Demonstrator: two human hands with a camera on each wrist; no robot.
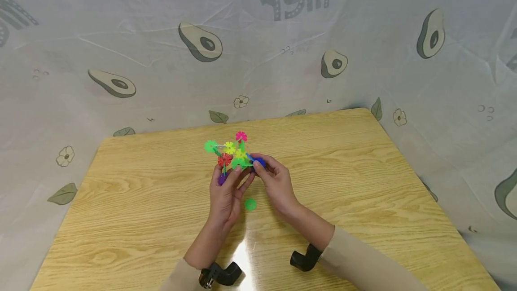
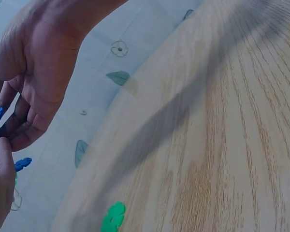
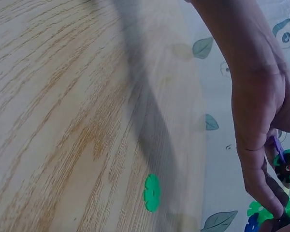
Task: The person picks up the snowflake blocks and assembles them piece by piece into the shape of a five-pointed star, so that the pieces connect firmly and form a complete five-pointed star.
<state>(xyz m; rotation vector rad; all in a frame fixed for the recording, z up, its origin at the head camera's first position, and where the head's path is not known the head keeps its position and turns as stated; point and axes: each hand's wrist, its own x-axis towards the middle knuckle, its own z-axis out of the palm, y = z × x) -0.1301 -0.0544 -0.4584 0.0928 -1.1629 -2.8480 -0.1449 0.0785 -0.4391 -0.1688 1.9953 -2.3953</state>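
A cluster of interlocking plastic flower discs [image 1: 229,148] is held up over the table. Red, yellow, green, pink and purple pieces stick out at various angles. My left hand [image 1: 225,199] grips the cluster from below, its thumb near a green disc [image 1: 238,163] and its fingers by a purple disc [image 1: 222,179]. From the right, my right hand [image 1: 278,185] pinches a blue disc [image 1: 259,162] at the cluster's right side. The right wrist view has part of the cluster [image 3: 287,166] at its right edge, partly hidden by fingers.
A loose green disc [image 1: 250,204] lies flat on the wooden table [image 1: 343,183], between the forearms. Behind the table hangs a pale cloth [image 1: 262,66] printed with avocados and leaves. Black mounts [image 1: 305,258] are worn at both wrists.
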